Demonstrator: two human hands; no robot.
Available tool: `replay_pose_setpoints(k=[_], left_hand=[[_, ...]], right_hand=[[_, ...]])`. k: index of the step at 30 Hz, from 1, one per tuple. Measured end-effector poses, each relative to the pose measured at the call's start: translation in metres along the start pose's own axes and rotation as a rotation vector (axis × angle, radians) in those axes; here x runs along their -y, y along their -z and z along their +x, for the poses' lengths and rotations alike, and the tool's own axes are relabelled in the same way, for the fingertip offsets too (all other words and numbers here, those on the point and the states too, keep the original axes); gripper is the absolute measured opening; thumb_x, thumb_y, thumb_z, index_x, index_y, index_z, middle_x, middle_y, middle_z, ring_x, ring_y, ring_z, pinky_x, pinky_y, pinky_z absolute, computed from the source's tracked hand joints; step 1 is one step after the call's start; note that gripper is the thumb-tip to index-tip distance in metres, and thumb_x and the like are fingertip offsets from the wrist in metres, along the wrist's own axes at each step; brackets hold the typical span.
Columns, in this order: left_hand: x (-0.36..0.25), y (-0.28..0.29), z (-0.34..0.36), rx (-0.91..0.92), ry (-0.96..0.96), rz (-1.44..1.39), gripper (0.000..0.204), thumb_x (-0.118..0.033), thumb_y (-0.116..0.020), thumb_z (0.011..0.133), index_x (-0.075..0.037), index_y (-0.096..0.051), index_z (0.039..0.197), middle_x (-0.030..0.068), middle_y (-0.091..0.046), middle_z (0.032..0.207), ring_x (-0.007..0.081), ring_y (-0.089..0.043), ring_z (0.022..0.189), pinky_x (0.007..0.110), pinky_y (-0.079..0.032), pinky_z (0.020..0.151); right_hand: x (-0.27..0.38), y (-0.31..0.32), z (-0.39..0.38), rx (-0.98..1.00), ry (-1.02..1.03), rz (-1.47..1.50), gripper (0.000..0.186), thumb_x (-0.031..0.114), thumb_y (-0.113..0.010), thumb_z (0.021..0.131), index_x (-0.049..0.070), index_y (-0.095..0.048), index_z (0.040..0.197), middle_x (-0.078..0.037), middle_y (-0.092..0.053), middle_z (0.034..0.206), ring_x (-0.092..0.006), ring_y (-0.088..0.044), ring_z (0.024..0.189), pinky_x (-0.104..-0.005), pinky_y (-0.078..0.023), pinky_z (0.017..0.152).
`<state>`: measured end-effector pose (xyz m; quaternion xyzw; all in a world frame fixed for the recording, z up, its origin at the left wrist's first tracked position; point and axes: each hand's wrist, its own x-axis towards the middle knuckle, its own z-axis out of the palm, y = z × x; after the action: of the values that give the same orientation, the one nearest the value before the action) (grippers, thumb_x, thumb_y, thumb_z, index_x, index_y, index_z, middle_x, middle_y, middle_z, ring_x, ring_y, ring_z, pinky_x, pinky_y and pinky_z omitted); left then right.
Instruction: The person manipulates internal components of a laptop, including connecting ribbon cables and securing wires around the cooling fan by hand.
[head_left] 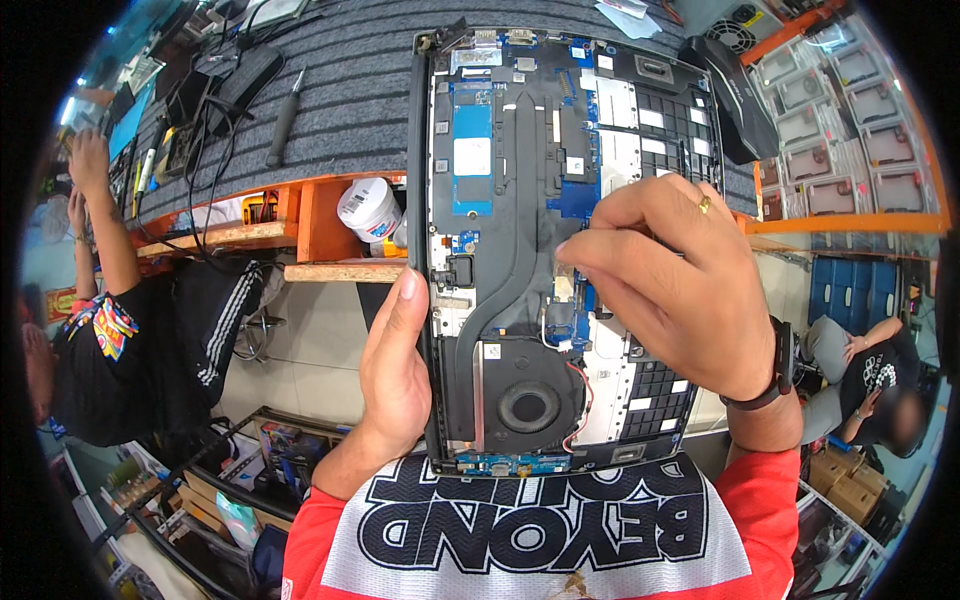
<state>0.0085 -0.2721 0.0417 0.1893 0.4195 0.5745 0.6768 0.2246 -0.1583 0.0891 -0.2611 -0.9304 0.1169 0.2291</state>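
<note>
An opened laptop [490, 270] with its bottom cover off fills the middle of the view, its inner parts facing up. My left hand [395, 370] grips its left edge, thumb up along the side and the other fingers hidden. Over the right half of the board hovers my right hand [690, 280], its thumb and forefinger pinched together; whatever is between them is too small to make out. Those fingertips are close to the dark heat pipe [530, 180]. Toward me sits a round cooling fan [528, 408] with red and black wires beside it. A blue drive card [473, 155] lies at the upper left.
The laptop's far end rests on a grey ribbed mat [345, 90], where a screwdriver [287, 120] and black cables lie. A white tub [368, 210] stands in the orange shelf. Parts drawers [815, 120] rise at the right. One person [140, 340] works at left, another [875, 380] sits at right.
</note>
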Motion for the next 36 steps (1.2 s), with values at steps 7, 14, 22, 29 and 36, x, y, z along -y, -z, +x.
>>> replay_pose_setpoints(k=[7, 14, 22, 29, 36], left_hand=[[-0.001, 0.000, 0.001, -0.038, -0.010, -0.009, 0.060, -0.045, -0.035, 0.120, 0.002, -0.055, 0.152, 0.0203, -0.072, 0.136, 0.0285, -0.076, 0.115, 0.043, -0.064, 0.100], [0.012, 0.016, 0.006, 0.024, 0.020, -0.138, 0.060, -0.039, -0.029, 0.122, 0.006, -0.041, 0.160, 0.0257, -0.062, 0.149, 0.0310, -0.070, 0.131, 0.045, -0.059, 0.112], [0.021, 0.029, 0.007, -0.026, 0.001, -0.083, 0.064, -0.045, -0.036, 0.121, 0.004, -0.041, 0.162, 0.0189, -0.063, 0.150, 0.0243, -0.067, 0.132, 0.038, -0.055, 0.110], [0.019, 0.035, 0.004, 0.002, -0.016, -0.010, 0.065, -0.044, -0.037, 0.121, 0.005, -0.040, 0.163, 0.0182, -0.062, 0.150, 0.0237, -0.064, 0.135, 0.038, -0.052, 0.113], [0.014, 0.032, 0.001, -0.009, -0.084, 0.115, 0.064, -0.043, -0.037, 0.121, 0.005, -0.040, 0.163, 0.0185, -0.060, 0.153, 0.0244, -0.063, 0.137, 0.038, -0.050, 0.115]], right_hand=[[0.009, -0.004, -0.006, 0.000, -0.053, 0.020, 0.042, -0.006, -0.081, 0.076, 0.012, -0.083, 0.114, -0.002, -0.069, 0.101, -0.0227, -0.065, 0.086, -0.0375, -0.048, 0.075], [0.011, -0.006, -0.008, 0.013, -0.076, 0.013, 0.047, -0.007, -0.081, 0.073, 0.011, -0.084, 0.117, -0.003, -0.070, 0.100, -0.0207, -0.064, 0.084, -0.0365, -0.047, 0.074], [0.008, -0.005, -0.008, -0.008, -0.107, 0.076, 0.041, -0.005, -0.081, 0.076, 0.010, -0.084, 0.113, -0.004, -0.069, 0.099, -0.0213, -0.063, 0.082, -0.0364, -0.046, 0.072], [0.021, 0.004, -0.023, 0.040, -0.086, 0.000, 0.042, 0.006, -0.084, 0.074, 0.010, -0.083, 0.116, -0.001, -0.066, 0.099, -0.0207, -0.062, 0.083, -0.0372, -0.041, 0.071], [0.033, -0.003, -0.037, 0.053, 0.035, -0.210, 0.044, 0.019, -0.079, 0.077, 0.011, -0.081, 0.120, 0.002, -0.063, 0.103, -0.0164, -0.061, 0.084, -0.0354, -0.038, 0.071]])
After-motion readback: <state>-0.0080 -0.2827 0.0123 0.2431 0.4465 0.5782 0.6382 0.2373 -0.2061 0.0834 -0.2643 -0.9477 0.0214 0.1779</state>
